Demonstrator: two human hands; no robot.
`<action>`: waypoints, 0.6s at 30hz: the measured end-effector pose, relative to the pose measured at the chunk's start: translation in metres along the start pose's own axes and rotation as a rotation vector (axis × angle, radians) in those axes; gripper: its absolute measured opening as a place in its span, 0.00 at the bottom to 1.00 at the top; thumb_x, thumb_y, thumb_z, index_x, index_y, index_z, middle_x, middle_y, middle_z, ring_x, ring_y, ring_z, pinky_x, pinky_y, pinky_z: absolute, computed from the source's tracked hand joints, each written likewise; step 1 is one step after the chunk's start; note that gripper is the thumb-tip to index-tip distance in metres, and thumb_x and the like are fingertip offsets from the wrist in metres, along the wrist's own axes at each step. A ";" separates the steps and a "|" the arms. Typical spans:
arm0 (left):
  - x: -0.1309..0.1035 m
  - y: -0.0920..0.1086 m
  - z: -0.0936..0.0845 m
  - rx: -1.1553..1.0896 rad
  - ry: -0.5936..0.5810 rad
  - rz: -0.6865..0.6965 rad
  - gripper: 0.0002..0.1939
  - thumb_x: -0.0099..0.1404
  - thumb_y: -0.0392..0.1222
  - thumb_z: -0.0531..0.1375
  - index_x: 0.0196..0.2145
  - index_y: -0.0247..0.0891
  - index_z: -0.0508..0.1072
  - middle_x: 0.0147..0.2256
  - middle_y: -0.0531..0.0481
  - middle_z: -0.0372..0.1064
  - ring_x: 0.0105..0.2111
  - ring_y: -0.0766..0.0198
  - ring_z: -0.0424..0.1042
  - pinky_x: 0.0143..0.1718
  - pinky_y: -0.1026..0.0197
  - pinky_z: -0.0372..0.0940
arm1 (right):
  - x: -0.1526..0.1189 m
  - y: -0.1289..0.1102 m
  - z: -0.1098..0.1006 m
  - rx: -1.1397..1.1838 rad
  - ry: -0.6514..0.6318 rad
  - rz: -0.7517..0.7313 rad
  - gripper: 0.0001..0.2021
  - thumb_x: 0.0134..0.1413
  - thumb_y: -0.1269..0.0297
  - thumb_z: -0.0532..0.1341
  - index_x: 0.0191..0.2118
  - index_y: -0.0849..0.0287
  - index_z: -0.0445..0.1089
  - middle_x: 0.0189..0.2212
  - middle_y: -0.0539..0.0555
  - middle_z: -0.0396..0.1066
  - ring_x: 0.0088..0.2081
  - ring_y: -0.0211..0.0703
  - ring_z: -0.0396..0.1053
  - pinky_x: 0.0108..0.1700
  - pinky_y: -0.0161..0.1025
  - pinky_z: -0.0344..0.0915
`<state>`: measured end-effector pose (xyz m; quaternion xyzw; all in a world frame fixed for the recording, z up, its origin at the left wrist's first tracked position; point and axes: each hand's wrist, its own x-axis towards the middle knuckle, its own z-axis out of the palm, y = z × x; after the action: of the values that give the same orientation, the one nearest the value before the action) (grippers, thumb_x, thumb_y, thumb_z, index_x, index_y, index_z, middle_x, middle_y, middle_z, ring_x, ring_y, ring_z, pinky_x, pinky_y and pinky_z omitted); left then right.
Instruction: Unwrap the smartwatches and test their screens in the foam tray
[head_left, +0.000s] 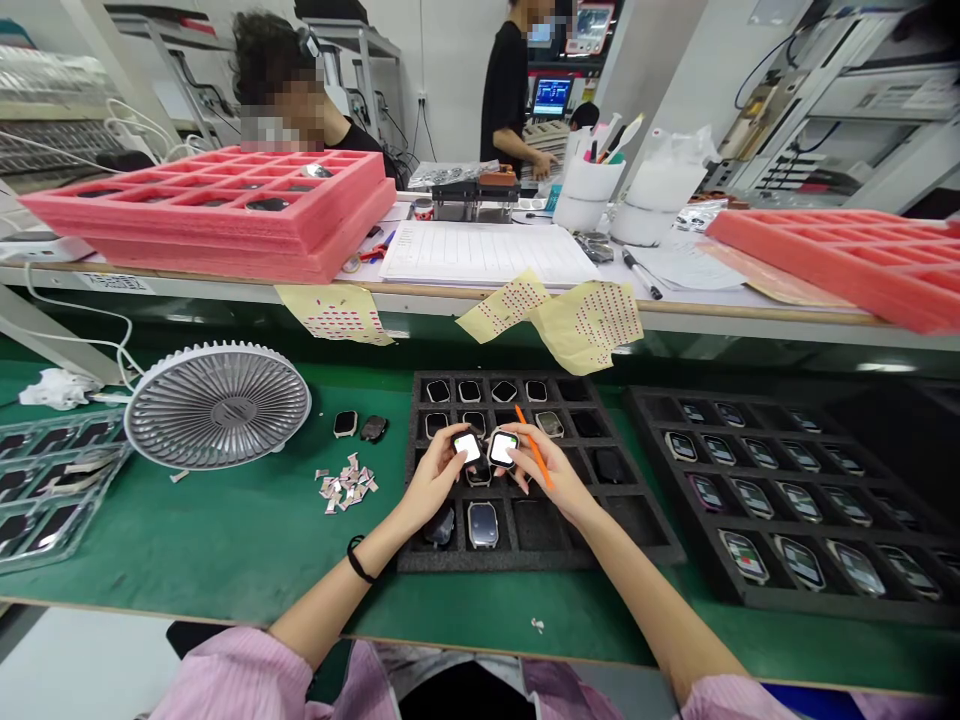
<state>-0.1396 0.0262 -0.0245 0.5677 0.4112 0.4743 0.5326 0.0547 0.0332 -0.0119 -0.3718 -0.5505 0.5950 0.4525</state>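
Observation:
My left hand (pixel 441 464) is closed around a smartwatch body (pixel 467 449) whose screen glows white. Close beside it, my right hand (pixel 541 462) grips another smartwatch body (pixel 502 449), also lit white. An orange pen-like stick (pixel 534 448) is tucked in the right hand as well, slanting across the fingers. Both hands hover over a black foam tray (pixel 536 525) with square compartments. Several dark-screened watches sit in it, among them a silver-framed watch (pixel 483 525) in the front row. What lies directly under my hands is partly hidden.
A round grey fan (pixel 225 408) stands left, near two loose watches (pixel 346 424) and a pile of small tabs (pixel 348 484). Another black tray (pixel 750 590) of watches lies right. Pink foam trays (pixel 337 220) and a paper form (pixel 487 252) rest on the shelf. Two people are beyond.

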 end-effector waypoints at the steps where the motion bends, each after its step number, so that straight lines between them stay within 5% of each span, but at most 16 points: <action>1: 0.000 -0.001 0.000 -0.013 -0.010 0.004 0.22 0.64 0.46 0.57 0.53 0.39 0.61 0.42 0.46 0.67 0.33 0.64 0.69 0.32 0.63 0.64 | 0.000 0.000 0.000 0.001 -0.003 0.001 0.17 0.53 0.58 0.63 0.48 0.55 0.64 0.41 0.57 0.70 0.28 0.40 0.72 0.17 0.31 0.59; 6: 0.000 -0.002 0.002 -0.031 -0.004 0.015 0.24 0.61 0.44 0.60 0.53 0.38 0.61 0.48 0.43 0.66 0.42 0.60 0.69 0.40 0.60 0.67 | 0.000 0.001 0.000 -0.026 -0.007 -0.003 0.20 0.49 0.60 0.67 0.48 0.54 0.63 0.39 0.55 0.70 0.29 0.41 0.72 0.17 0.30 0.59; 18: -0.001 0.008 0.001 0.030 0.008 -0.062 0.16 0.63 0.52 0.57 0.41 0.37 0.70 0.31 0.51 0.66 0.27 0.66 0.64 0.23 0.67 0.65 | 0.000 -0.001 -0.002 -0.054 0.103 0.021 0.12 0.53 0.55 0.63 0.38 0.57 0.68 0.24 0.47 0.67 0.17 0.33 0.64 0.16 0.31 0.56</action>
<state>-0.1391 0.0237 -0.0164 0.5607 0.4378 0.4536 0.5368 0.0572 0.0336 -0.0108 -0.4197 -0.5383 0.5649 0.4637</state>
